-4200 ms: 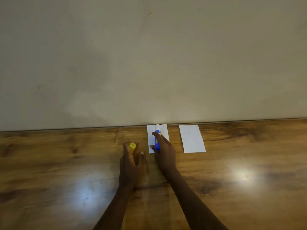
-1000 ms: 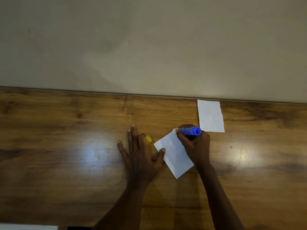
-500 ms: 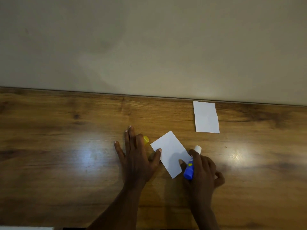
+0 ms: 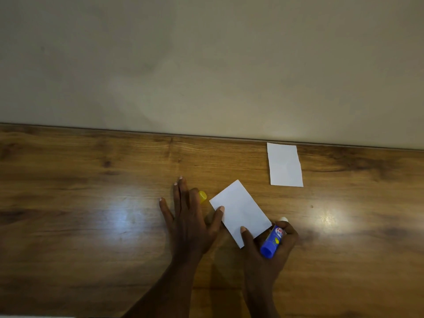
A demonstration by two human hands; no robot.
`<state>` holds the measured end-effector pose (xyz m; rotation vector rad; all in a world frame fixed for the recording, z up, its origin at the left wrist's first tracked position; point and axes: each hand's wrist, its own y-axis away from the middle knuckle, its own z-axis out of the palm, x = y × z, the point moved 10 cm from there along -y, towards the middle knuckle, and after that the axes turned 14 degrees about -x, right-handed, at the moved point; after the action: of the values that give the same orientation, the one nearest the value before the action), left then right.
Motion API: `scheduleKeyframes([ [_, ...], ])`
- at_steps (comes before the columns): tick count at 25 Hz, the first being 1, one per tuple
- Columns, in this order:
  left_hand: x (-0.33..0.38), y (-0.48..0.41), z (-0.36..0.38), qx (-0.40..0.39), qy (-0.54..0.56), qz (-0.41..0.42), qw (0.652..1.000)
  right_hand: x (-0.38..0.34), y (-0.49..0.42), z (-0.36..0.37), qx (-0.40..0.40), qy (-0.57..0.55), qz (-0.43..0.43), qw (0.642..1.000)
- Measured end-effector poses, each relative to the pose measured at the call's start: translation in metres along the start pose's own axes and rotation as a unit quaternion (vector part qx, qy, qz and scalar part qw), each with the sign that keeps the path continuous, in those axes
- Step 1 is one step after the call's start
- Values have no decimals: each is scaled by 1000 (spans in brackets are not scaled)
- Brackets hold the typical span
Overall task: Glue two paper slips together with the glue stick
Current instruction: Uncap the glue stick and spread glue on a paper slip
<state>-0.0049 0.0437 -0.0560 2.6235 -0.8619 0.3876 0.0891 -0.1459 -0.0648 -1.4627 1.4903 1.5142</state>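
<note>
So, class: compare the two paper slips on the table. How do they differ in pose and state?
The near slip lies turned at an angle; the far slip lies nearly square to the wall. The near slip is pinned by the left hand and the right hand; the far slip lies untouched. Both are white, rectangular and flat.

Left hand (image 4: 189, 222) palm down, flat on the wooden desk (image 4: 91, 203), fingers spread and pointing away from the body, thumb stretched out to the right with its tip on the near white paper slip (image 4: 241, 210). Right hand (image 4: 266, 251) curled, grip closed around the blue glue stick (image 4: 273, 241), thumb extended forward onto the slip's near corner. Both forearms bare, rising from the bottom edge.
</note>
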Motion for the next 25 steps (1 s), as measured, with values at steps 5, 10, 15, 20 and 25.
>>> scheduleKeyframes([
  [5, 1, 3, -4, 10, 24, 9, 1000, -48, -48, -6, -90, 28, -85, 992],
  [10, 0, 1, -4, 11, 27, 6, 1000, -82, -69, 51, -346, 260, -147, 890],
  [15, -1, -1, 1, 1, 19, 6, 1000, -77, -66, 72, -332, 309, -180, 873],
  [20, -1, -1, 1, 4, 15, 5, 1000, -78, -53, 49, -179, 316, -221, 905],
  [25, -1, -2, 4, -8, 10, 6, 1000, -54, -40, 63, -325, 13, -91, 941],
])
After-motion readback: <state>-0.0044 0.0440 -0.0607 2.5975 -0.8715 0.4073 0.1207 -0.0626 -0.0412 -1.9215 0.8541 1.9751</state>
